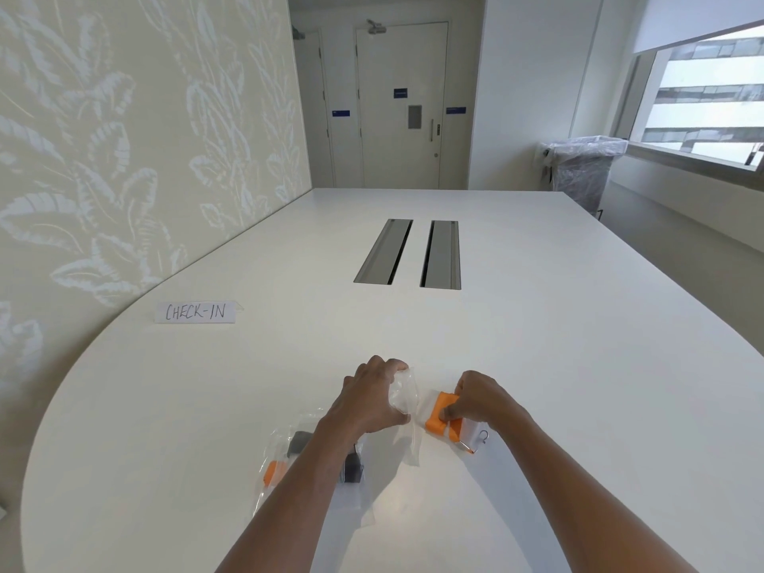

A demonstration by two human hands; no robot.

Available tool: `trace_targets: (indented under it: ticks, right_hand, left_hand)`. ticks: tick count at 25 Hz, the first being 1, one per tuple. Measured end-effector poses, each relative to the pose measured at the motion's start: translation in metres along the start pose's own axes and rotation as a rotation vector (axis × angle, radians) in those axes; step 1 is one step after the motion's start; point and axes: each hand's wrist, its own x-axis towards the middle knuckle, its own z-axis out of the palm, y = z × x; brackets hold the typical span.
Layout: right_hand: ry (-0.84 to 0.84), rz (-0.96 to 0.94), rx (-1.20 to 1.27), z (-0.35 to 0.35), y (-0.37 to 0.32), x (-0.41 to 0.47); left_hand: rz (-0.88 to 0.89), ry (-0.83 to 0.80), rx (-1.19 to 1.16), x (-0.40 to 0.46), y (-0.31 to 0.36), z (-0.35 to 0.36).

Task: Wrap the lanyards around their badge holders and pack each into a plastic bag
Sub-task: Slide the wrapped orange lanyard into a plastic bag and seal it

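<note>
the left hand (372,401) pinches the clear plastic bag (407,411) open; just right of the bag, the right hand (475,401) grips the orange lanyard-wrapped badge holder (444,417). best keep the mouth wide and tuck the metal hook (481,436) in last.

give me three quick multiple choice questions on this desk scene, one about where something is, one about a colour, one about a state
1. Where is the CHECK-IN sign?
A. far left on the table
B. on the door
C. under the right hand

2. What colour is the lanyard bundle the right hand grips?
A. blue
B. orange
C. green

3. What is the left hand doing?
A. lying flat on the table
B. holding a clear plastic bag
C. hanging idle

Answers:
1 A, the sign sits on the white table near the wall.
2 B, the wound band is orange.
3 B, its fingers pinch the bag beside the bundle.
</note>
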Motion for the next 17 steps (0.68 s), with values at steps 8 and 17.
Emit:
trace_targets:
  ticks: [8, 17]
  right_hand:
    - [-0.009, 0.016, 0.103, 0.002, 0.007, 0.007]
    - [-0.079, 0.024, 0.266, -0.007, 0.017, 0.009]
  left_hand:
    - [0.014, -0.017, 0.008, -0.001, -0.001, 0.002]
    - [0.02, -0.011, 0.008, 0.003, 0.0, -0.001]
